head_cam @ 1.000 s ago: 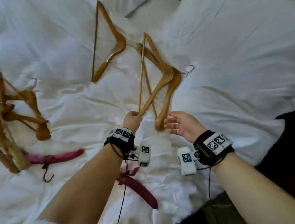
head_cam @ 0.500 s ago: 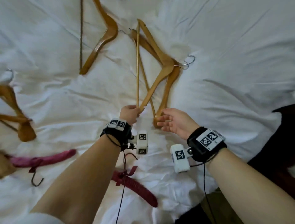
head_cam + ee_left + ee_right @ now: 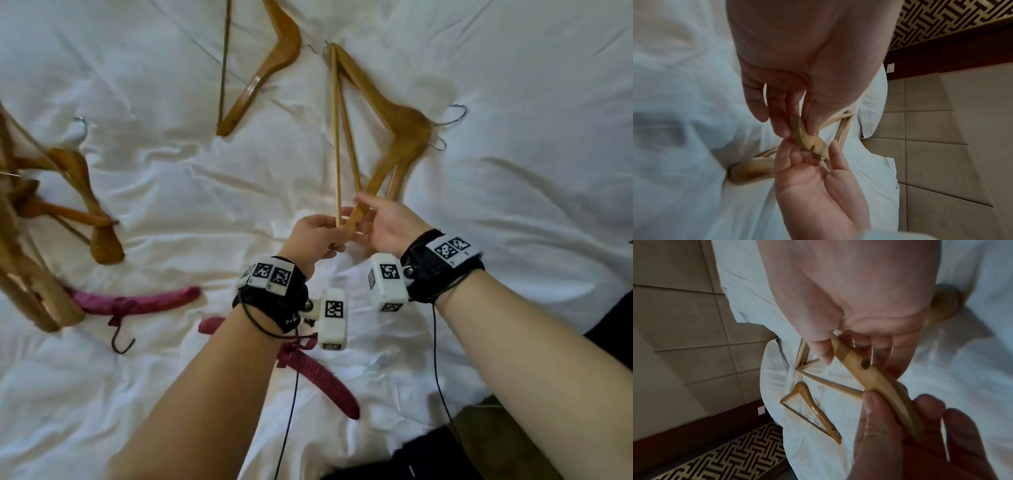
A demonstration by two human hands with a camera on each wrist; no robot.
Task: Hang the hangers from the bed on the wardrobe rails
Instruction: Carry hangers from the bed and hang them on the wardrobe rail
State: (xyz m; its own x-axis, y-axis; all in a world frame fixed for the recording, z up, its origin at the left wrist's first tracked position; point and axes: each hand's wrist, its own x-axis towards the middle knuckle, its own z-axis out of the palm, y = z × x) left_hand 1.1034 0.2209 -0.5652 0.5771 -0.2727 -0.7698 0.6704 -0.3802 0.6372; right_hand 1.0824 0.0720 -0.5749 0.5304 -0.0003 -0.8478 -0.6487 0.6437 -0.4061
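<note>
Two stacked wooden hangers (image 3: 406,128) lie on the white bed (image 3: 513,240), hooks to the right. My left hand (image 3: 334,236) pinches the near arm tip of the upper hanger (image 3: 807,138), lifted off the sheet. My right hand (image 3: 363,212) curls thumb and fingers round the same arm (image 3: 855,363) just beyond. The crossbar (image 3: 834,386) ends loose beside my left thumb (image 3: 871,404), apart from a dark hole in the arm. The lower hanger's arm end (image 3: 752,170) rests on the sheet.
Another wooden hanger (image 3: 270,68) lies further up the bed. Several wooden hangers (image 3: 65,205) are piled at the left. Two pink padded hangers (image 3: 137,301) (image 3: 322,380) lie near my left forearm. Panelled wall and patterned carpet (image 3: 725,456) border the bed.
My right hand, open and just short of the hangers before, has come in and closed round the arm my left hand holds. The near end has lifted slightly.
</note>
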